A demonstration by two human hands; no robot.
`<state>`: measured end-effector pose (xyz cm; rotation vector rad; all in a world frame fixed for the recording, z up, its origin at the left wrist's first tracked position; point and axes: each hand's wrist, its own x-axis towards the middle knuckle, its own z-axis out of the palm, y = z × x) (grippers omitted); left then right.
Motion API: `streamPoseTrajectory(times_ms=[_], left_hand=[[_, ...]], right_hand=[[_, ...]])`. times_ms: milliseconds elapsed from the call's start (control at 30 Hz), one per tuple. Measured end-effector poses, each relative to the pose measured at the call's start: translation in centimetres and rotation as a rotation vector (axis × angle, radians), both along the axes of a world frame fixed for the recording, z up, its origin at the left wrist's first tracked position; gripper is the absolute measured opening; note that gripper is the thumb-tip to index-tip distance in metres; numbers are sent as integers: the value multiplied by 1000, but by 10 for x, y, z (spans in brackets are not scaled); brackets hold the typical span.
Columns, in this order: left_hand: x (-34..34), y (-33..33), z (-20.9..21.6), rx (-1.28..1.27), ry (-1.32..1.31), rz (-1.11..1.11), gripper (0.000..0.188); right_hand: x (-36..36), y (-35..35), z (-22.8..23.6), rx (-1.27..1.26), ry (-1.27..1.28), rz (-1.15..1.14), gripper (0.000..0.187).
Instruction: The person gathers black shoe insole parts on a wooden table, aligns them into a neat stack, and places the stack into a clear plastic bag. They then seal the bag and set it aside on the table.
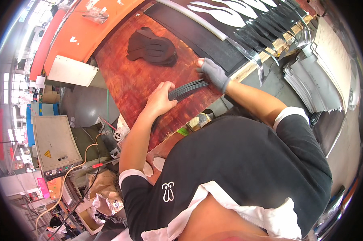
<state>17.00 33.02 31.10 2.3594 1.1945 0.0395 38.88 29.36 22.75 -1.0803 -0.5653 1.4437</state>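
Observation:
A stack of thin dark sheets point(187, 89) stands on edge between my hands, low on a red-brown stained board. My bare left hand point(161, 99) grips its left end, with the fingers curled over the top. At the other end my right hand point(214, 74), in a grey fingerless glove, presses against the stack; its thumb and fingertips show bare. Farther up the board point(121, 76) lies a loose pile of black sole-shaped pieces point(151, 47), apart from both hands.
Black sheet material point(165, 18) with a pale roller bar point(197, 18) lies beyond the board. White sole-shaped cutouts point(217, 15) and black strips hang at the upper right. Stacked grey sheets point(318, 80) stand at right. A control box point(56, 142) and an orange machine panel point(85, 32) are at left.

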Motion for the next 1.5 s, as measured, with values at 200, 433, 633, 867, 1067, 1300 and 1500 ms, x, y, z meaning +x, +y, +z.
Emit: streamPoseTrajectory(times_ms=[200,433,633,867,1067,1300,1500], left_hand=[[16,-4,1,48,81,30,38],[25,3,-1,65,-6,-69,36],[3,0,2,-132,-32,48,47],[-30,-21,-1,45,68,115,37],[-38,-26,-8,113,-26,94,35],[-75,-5,35,95,213,202,36],[-49,119,114,932,349,-8,46]], right_hand=[[-24,10,17,-64,-253,36,38],[-20,-8,27,729,-1255,197,49],[1,-1,18,695,-1382,289,45],[-14,-5,37,1049,-1727,175,59],[-42,4,48,816,-1514,653,30],[-43,20,69,598,-1314,707,29],[-41,89,98,408,-666,390,44]])
